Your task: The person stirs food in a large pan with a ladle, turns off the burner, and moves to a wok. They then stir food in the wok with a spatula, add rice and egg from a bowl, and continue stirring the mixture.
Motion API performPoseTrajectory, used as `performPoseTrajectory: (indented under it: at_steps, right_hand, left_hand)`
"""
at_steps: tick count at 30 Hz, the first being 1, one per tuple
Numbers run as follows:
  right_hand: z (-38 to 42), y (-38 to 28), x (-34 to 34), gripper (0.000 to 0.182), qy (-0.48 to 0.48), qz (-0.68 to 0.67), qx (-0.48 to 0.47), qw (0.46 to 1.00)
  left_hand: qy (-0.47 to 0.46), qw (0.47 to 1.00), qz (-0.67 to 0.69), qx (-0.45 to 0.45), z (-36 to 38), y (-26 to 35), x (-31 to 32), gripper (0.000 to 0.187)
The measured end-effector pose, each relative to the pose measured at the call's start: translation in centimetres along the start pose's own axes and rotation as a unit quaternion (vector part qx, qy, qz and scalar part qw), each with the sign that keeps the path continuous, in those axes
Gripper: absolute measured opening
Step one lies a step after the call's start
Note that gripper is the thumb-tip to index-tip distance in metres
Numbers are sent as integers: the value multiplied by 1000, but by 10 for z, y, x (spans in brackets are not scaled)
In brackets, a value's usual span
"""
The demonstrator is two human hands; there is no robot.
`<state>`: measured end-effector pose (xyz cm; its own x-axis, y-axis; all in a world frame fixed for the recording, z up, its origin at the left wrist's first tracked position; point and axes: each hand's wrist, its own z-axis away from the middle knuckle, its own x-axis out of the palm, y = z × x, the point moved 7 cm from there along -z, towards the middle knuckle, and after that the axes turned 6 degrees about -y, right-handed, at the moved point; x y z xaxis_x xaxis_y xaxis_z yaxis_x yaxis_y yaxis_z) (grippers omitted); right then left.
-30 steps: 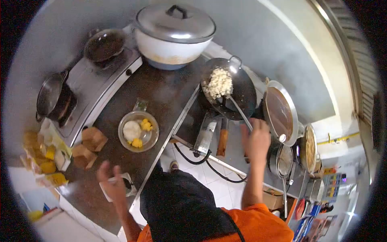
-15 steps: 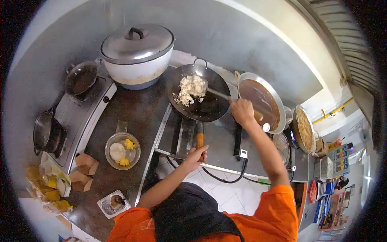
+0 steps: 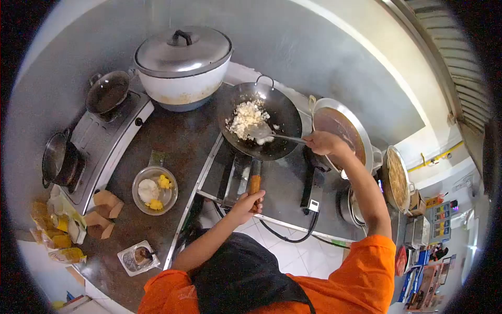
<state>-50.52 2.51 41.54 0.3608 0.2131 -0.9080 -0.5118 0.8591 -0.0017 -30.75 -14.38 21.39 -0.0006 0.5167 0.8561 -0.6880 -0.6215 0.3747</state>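
The wok handle (image 3: 255,183) is being gripped by left fingers (image 3: 256,203), the spatula (image 3: 286,138) by right fingers (image 3: 312,141); pale crumbles (image 3: 246,117) are being touched by it in the wok (image 3: 285,118); yellow lumps (image 3: 164,181) are being held in a bowl (image 3: 168,199).

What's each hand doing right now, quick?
Left hand: closed around the handle of the wok.
Right hand: closed on the spatula, its blade in the food.
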Motion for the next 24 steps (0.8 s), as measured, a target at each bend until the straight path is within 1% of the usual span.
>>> performPoseTrajectory:
  at_steps: [1, 3, 4, 7, 8, 10, 11, 12, 13, 14, 15, 16, 17, 18, 19, 20, 21, 22, 23, 24]
  right_hand:
    - [-1, -4, -13, 25, 2, 4, -1, 1000]
    - [-1, -3, -11, 30, -116, 95, 45, 988]
    - [1, -5, -15, 30, -116, 95, 43, 988]
    - [6, -14, -41, 33, -10, 97, 12, 995]
    - [1, -16, -35, 33, -9, 104, 13, 995]
    - [-27, -7, -4, 30, -15, 77, 56, 995]
    - [-38, 14, -4, 30, -11, 84, 55, 995]
    - [-45, 25, 1, 29, -12, 183, -69, 981]
    - [-39, 5, -1, 28, -14, 274, -191, 943]
    - [-37, 22, -6, 28, -102, 215, -72, 969]
    - [-38, 4, -14, 28, -103, 216, -72, 968]
    - [-43, -8, -18, 32, -123, 199, -24, 972]
    - [-44, -10, -16, 39, -145, 180, 25, 973]
    - [-48, 3, -13, 39, -148, 179, 25, 972]
    - [-57, 15, -13, 39, -117, 260, -44, 957]
    - [-60, 16, -6, 40, -87, 335, -114, 931]
    - [-46, -5, -19, 40, -90, 332, -115, 932]
    - [-23, -34, -55, 40, -120, 253, -43, 959]
    - [-7, -45, -72, 40, -150, 172, 31, 973]
    - [-22, -10, -26, 40, -197, 76, 38, 977]
  left_hand:
    - [-1, 1000, -2, 10, -3, 5, 2, 22]
    - [10, 1000, 0, 4, -2, 3, 1, 22]
    - [20, 1000, -4, -4, -2, 4, -2, 23]
    - [-2, 1000, 8, -1, -3, 2, -2, 24]
    - [6, 1000, 3, -2, -4, 1, -4, 23]
    - [5, 1000, 2, -2, -3, -1, -4, 23]
    - [10, 1000, 3, -1, -3, 2, -4, 22]
    - [8, 1000, 6, 4, -1, 3, -3, 22]
    - [10, 1000, 8, 6, 4, 6, -2, 22]
    - [13, 1000, 1, 10, 5, 10, 1, 22]
    - [15, 1000, -5, 12, 7, 11, 2, 22]
    - [15, 1000, -3, 9, 9, 11, 4, 22]
    - [15, 1000, -24, 10, 11, 12, 5, 22]
    - [15, 999, -48, 13, 13, 15, 5, 21]
    - [15, 999, -45, 14, 10, 16, 4, 21]
    - [13, 999, -34, 12, 7, 12, 1, 21]
    - [9, 1000, -25, 9, 7, 11, -2, 21]
    - [8, 1000, -23, 10, 7, 15, 0, 21]
    - [0, 1000, -9, 14, 9, 17, 4, 21]
    - [-8, 1000, 2, 15, 12, 16, 5, 20]
